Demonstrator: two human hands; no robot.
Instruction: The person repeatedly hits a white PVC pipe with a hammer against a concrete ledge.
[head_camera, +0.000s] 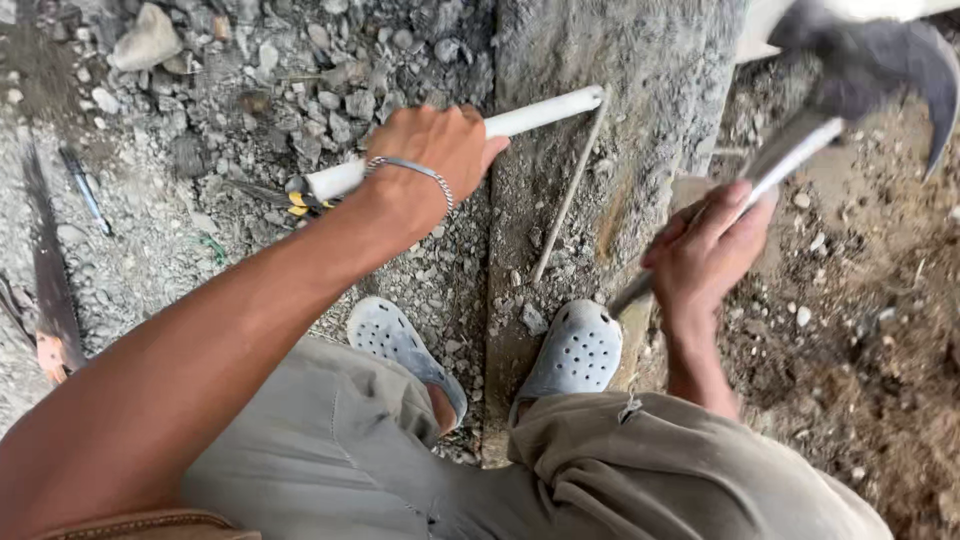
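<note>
Grey trouser knees (560, 470) and two perforated clogs (580, 350) fill the bottom of the view; beyond them the left hand (435, 150) wraps its fingers shut round a white pipe (540, 112), pinning it across the gravel (200, 120) onto a weathered plank (620, 60); the right hand (710, 250) grips a claw hammer (860, 70) raised and blurred; the pipe looks uncrushed and whole, so the striking work seems barely begun; a thin rod (570, 195) lies just beside it.
</note>
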